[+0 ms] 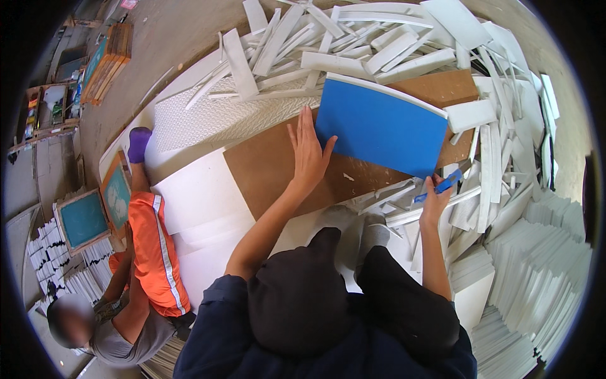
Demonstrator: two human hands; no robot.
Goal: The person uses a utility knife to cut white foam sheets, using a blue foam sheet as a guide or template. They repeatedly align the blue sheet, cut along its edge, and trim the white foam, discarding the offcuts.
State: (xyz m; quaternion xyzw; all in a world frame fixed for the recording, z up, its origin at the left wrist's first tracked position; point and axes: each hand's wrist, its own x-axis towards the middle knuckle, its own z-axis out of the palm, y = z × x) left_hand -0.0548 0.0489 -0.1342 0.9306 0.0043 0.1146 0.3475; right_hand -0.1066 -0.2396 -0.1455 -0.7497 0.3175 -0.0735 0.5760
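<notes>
A rectangular blue sheet [382,126], white along its far edge, lies on a brown board [271,170]. Against the sheet's left edge rests my left hand [308,155], open with its fingers stretched out and thumb apart. My right hand [434,201] is closed around a blue utility knife [449,181] beside the sheet's near right corner. Its thumb and finger touch or come very close to that corner; which of the two I cannot tell. The blade's tip is too small to make out.
White foam-like offcuts [341,63] pile up behind and to the right. Stacks of white sheets [536,265] stand at the lower right. A textured white slab [208,117] lies at the left. Another person in orange trousers [154,252] sits at the left by framed screens [83,220].
</notes>
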